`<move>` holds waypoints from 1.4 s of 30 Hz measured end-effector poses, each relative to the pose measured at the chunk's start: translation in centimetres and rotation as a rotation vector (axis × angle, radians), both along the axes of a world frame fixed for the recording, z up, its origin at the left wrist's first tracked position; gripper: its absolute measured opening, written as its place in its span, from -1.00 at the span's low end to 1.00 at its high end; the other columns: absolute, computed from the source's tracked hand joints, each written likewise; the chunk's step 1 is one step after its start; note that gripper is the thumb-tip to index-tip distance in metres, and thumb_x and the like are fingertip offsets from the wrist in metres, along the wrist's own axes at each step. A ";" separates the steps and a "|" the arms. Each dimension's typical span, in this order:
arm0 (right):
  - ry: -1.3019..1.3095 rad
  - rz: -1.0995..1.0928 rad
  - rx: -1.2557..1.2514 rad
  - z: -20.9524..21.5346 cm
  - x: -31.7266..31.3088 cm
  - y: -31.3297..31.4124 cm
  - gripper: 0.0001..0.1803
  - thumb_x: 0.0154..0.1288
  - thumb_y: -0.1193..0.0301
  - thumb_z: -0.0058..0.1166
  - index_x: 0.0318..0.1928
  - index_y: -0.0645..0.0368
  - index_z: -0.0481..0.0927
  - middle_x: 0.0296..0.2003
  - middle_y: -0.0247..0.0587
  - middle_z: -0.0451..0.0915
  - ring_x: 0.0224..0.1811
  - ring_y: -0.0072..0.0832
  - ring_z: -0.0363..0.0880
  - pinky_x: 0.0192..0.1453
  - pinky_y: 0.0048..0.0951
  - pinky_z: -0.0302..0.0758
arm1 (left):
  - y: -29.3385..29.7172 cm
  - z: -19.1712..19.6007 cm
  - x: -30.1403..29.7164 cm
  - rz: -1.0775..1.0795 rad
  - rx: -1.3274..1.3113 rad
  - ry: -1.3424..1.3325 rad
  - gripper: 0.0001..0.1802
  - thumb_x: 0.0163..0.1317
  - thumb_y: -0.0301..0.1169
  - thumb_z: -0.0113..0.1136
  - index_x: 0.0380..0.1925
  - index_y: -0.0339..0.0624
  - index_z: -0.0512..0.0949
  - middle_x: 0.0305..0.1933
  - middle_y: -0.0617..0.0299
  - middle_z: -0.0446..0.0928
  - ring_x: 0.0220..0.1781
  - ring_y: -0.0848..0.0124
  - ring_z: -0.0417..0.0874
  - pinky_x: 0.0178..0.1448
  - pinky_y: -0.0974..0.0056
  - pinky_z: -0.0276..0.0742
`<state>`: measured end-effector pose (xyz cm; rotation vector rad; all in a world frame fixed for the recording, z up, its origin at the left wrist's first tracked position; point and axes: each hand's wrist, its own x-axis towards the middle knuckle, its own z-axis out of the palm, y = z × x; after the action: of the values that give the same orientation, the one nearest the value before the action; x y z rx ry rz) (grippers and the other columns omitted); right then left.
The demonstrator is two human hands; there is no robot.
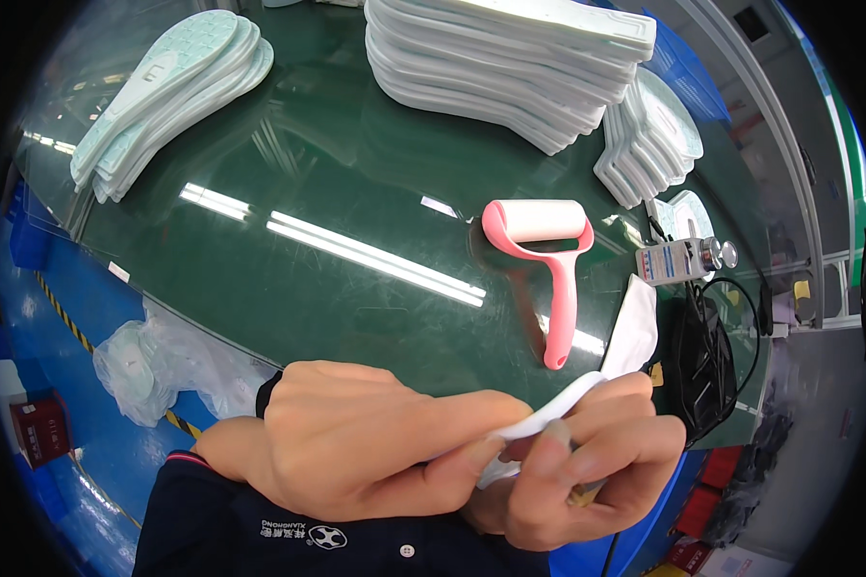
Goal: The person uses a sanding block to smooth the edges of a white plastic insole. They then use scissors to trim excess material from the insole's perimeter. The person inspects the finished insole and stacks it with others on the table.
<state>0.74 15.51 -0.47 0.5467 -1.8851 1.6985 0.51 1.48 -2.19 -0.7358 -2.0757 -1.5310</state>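
Your left hand (385,442) and right hand (597,471) pinch a thin, curved white pad (553,409) between them; right fingers also curl around a small, partly hidden brownish object (585,492). Edge handling appears in hand; proceeding calls for steady pressure.

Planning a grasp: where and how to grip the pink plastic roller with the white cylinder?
Probably the middle of its slim pink handle, from the near side: it lies uncovered, its free end nearest, the white cylinder at the far end.
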 end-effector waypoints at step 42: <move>0.053 0.007 0.037 0.1 -0.3 -0.2 -0.68 -0.37 0.73 0.19 -0.54 0.11 0.43 -0.67 -0.39 0.43 -0.72 -0.60 0.29 -0.62 -0.66 0.20 | -0.4 0.1 -0.1 -0.094 -0.036 -0.041 -0.84 -0.02 -0.49 0.11 -0.41 -0.29 0.58 -0.76 0.30 0.47 -0.84 0.50 0.37 -0.78 0.47 0.21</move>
<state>0.49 15.28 -0.36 0.6071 -1.8824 1.6403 0.39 1.04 -2.09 -0.8333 -2.1313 -1.5745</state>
